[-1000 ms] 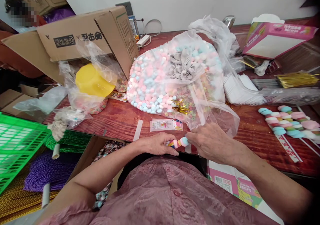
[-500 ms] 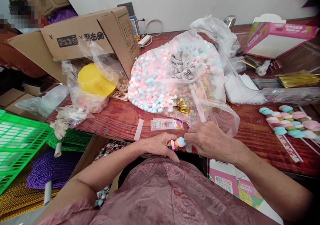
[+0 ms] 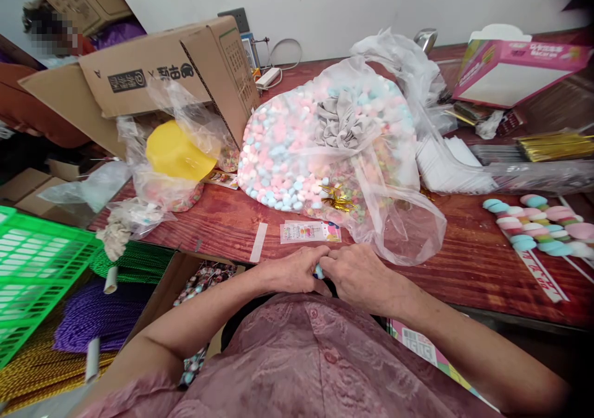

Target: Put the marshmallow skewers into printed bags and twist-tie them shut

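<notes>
From my remote seat, the far left shows a green basket (image 3: 32, 269) beside spools of purple cord (image 3: 88, 319). Next comes a cardboard box (image 3: 153, 72) lying on its side, with a yellow bowl (image 3: 176, 152) wrapped in clear plastic in front of it. At the table's near edge, the left hand (image 3: 292, 269) and the right hand (image 3: 359, 276) meet, both curled tight around a small candy skewer (image 3: 318, 272); only a bit of blue and yellow peeks out between the fingers. Just beyond the knuckles lies a printed label (image 3: 310, 232) on the wooden table (image 3: 464, 251). Behind it sits a large clear bag of pink and blue marshmallows (image 3: 297, 152). Further right, a row of finished marshmallow sticks (image 3: 533, 223) rests on the table, and a pink carton (image 3: 515, 65) stands at the back.
</notes>
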The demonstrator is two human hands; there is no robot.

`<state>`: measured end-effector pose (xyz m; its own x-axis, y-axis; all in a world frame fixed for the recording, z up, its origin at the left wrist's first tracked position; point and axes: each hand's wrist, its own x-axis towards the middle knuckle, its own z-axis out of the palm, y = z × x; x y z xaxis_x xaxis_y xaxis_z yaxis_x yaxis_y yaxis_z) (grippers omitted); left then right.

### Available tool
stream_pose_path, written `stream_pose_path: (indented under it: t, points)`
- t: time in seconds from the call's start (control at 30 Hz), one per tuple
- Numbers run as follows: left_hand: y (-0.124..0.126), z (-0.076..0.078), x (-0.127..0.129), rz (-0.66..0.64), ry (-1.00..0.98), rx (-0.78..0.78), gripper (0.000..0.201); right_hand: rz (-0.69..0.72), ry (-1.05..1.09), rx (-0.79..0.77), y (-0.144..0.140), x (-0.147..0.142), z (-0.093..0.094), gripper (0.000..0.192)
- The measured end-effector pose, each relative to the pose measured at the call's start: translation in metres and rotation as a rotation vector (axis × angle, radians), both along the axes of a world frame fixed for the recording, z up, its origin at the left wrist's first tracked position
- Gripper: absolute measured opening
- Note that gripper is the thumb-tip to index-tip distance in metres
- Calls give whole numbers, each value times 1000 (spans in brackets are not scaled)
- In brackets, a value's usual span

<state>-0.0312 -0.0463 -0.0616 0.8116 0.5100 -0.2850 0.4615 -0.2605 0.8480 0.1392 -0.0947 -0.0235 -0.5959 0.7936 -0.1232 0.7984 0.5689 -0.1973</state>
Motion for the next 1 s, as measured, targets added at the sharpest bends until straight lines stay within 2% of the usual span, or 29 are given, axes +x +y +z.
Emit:
stream_pose_path:
  t: [0.07, 0.13, 0.23, 0.33, 0.47, 0.53, 0.63, 0.8, 1.0]
  points:
    - [0, 1, -2, -10, -25, -16, 53, 20, 82, -17, 2, 1, -7, 13]
    - [1, 6, -7, -18, -77, -12, 75, 58, 197, -13, 6, 8, -12, 17]
    - [4, 18, -19, -14, -87, 30, 97, 79, 336, 89, 11, 25, -15, 23]
    - [3, 24, -31, 9, -47, -12, 85, 86, 383, 221, 15, 41, -12, 25]
    - [-2, 18, -35, 95, -8, -298, 49, 158, 423, 348, 16, 48, -7, 26]
    - [-6, 13, -32, 134, -17, -437, 46, 186, 429, 388, 15, 46, -8, 26]
    - [-9, 8, -27, 170, -56, -543, 45, 204, 418, 421, 10, 39, -13, 26]
    - [-11, 5, -23, 218, -98, -530, 41, 233, 395, 489, -2, 31, -17, 27]
    - [-12, 3, -25, 177, -86, -469, 42, 276, 379, 549, -4, 42, 1, 28]
